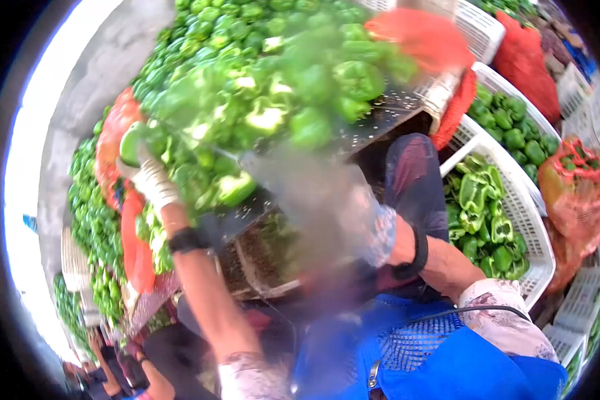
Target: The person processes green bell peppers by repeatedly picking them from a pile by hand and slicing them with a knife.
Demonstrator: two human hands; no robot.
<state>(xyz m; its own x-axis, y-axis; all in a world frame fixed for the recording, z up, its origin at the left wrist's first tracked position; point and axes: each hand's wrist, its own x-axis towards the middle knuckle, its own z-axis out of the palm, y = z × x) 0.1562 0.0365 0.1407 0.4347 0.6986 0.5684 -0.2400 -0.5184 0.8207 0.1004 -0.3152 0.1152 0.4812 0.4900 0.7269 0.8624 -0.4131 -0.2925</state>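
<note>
My left hand [155, 181], in a pale glove, reaches to the left side of the heap with its fingers closed round a green bell pepper [132, 143]. A blurred smear covers my right hand [360, 220], which is held low in front of the table's near edge. Its fingers, and anything in them, cannot be made out. Between and beyond the hands lies a big heap of green bell peppers [240, 73]. Several near the front are cut open, with pale insides showing. White seeds dot the dark tabletop [383, 123].
On the right, a white crate [537, 250] contains cut peppers; another holds whole peppers [513, 127]. Red mesh sacks [527, 67] stand around, and red netting [137, 247] hangs at the left. Other people's arms [155, 380] show at the lower left.
</note>
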